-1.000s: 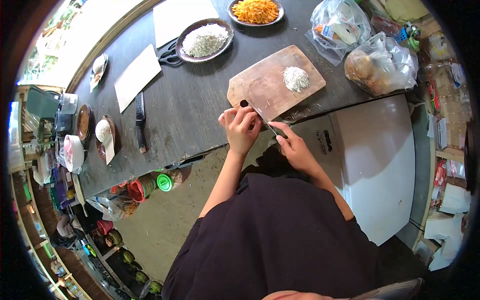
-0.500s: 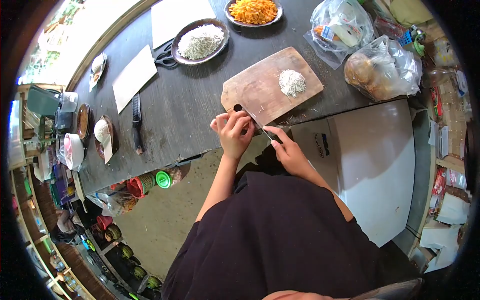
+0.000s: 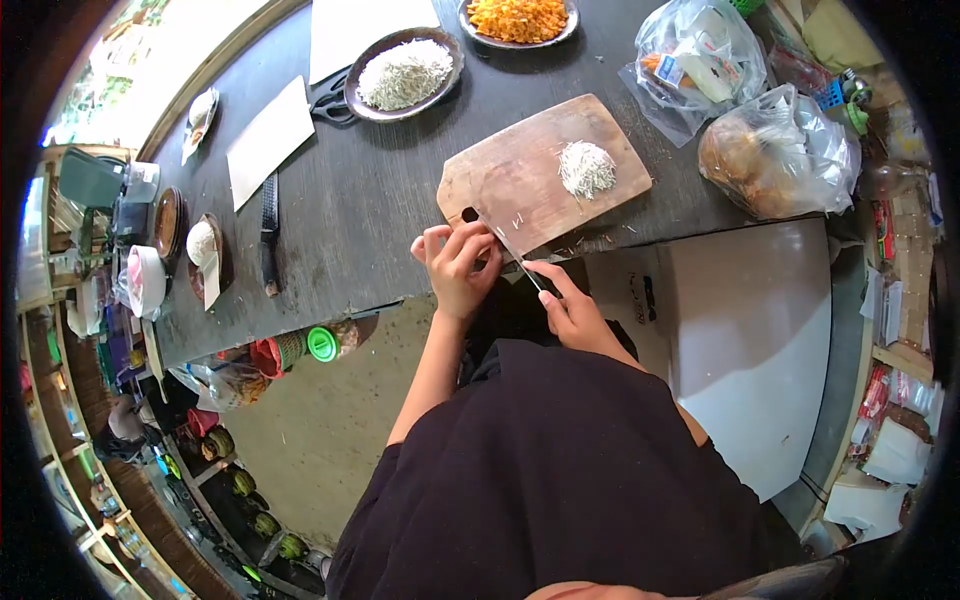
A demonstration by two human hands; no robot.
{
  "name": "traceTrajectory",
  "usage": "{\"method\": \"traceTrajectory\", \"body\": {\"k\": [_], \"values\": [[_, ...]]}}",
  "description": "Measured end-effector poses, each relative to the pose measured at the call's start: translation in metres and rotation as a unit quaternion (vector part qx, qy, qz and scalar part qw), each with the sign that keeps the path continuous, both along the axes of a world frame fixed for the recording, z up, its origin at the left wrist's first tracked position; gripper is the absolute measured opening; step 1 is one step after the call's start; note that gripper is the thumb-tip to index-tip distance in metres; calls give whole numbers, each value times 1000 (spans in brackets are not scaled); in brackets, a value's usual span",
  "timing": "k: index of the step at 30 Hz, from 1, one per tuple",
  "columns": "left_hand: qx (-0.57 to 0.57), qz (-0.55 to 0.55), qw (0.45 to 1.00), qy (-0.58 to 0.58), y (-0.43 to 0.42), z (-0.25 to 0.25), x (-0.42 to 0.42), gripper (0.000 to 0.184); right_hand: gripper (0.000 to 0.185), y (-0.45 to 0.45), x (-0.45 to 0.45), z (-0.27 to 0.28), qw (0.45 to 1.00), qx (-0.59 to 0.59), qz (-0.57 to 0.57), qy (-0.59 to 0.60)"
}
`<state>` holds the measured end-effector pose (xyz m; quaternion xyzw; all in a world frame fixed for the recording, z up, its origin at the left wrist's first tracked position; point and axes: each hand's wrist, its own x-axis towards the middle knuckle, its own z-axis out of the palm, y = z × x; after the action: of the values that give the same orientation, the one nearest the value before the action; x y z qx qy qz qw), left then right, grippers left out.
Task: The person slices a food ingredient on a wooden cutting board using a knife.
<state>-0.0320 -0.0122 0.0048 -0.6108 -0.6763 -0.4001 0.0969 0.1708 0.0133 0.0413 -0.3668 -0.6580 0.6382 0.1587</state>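
Note:
My right hand (image 3: pixel 572 308) is closed round the handle of a knife (image 3: pixel 531 276), whose thin blade points up and left over the near edge of the wooden cutting board (image 3: pixel 510 170). Beside the blade, at the board's holed end, my left hand (image 3: pixel 462 262) has its fingers curled together; whatever they pinch is hidden from this angle. A few loose white slivers (image 3: pixel 517 220) lie on the board near the blade. Farther right on the board sits a small heap of thin white shreds (image 3: pixel 587 170).
Beyond the board are a dark plate of white shreds (image 3: pixel 405 75) and a plate of orange shreds (image 3: pixel 518 20). Plastic bags (image 3: pixel 780 150) stand at right. A black-handled grater (image 3: pixel 269 235) and a white sheet (image 3: pixel 270 140) lie at left. A white chest surface (image 3: pixel 750 330) adjoins the table.
Loose white slivers now show on the board close to the knife. Both hands keep nearly the same pose at the board's edge, and the view has shifted slightly.

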Motion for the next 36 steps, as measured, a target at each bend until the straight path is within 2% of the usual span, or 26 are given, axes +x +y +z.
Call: {"method": "traceTrajectory", "body": {"k": [8,11,16,20,23,24,26,36], "values": [[3,-6,1000,4,0,-3,-1,19,42,-8,-15,13,999,11,-31,-39],[5,-8,1000,2,0,-2,-1,19,42,-5,-20,18,996,-32,-30,-80],[11,-7,1000,-5,1,-3,-3,18,40,-11,-19,9,997,54,-56,-19],[19,-6,1000,-2,0,-1,-1,13,39,-14,-12,14,996,61,-65,-28],[24,-6,1000,-2,2,0,-1,11,40,-3,-16,36,979,-98,-104,-143],[26,-7,1000,-2,2,0,-1,11,40,-5,-15,36,979,-96,-105,-143],[20,-7,1000,-7,2,-1,0,13,40,-13,-13,30,994,20,-89,-54],[21,-8,1000,-11,2,-3,-1,19,41,-10,-2,19,999,-4,-27,-37]]}}
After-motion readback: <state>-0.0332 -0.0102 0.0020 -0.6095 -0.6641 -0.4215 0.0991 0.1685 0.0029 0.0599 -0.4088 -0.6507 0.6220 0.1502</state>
